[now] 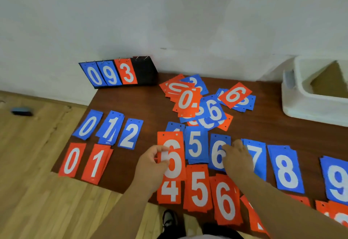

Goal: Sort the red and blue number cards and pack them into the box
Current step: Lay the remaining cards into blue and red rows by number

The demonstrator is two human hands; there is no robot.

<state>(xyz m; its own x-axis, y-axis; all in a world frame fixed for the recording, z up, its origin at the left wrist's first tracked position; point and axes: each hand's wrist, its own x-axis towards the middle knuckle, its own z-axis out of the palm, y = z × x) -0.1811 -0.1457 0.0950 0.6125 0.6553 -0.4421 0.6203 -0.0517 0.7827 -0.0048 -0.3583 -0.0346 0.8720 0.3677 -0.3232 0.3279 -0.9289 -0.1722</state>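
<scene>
Sorted piles of number cards lie on a dark brown table (146,106). A blue row runs 0 (88,124), 1, 2 (130,134), 5 (196,144), 6, 7, 8 (286,169), 9. In front of it a red row shows 0 (71,160), 1, 4, 5 (199,188), 6 (226,199). My left hand (150,165) pinches a red 6 card (174,159) by its left edge, above the red 4. My right hand (236,155) lies flat over the blue 6 pile (218,152). A loose heap of mixed cards (199,101) lies behind.
A black flip scoreboard (120,73) showing 0, 9, 3 leans on the wall at the table's back left. A white box (310,105) stands at the back right. Wooden floor lies to the left, with a dark object (21,111) on it. My shoe (169,218) shows below.
</scene>
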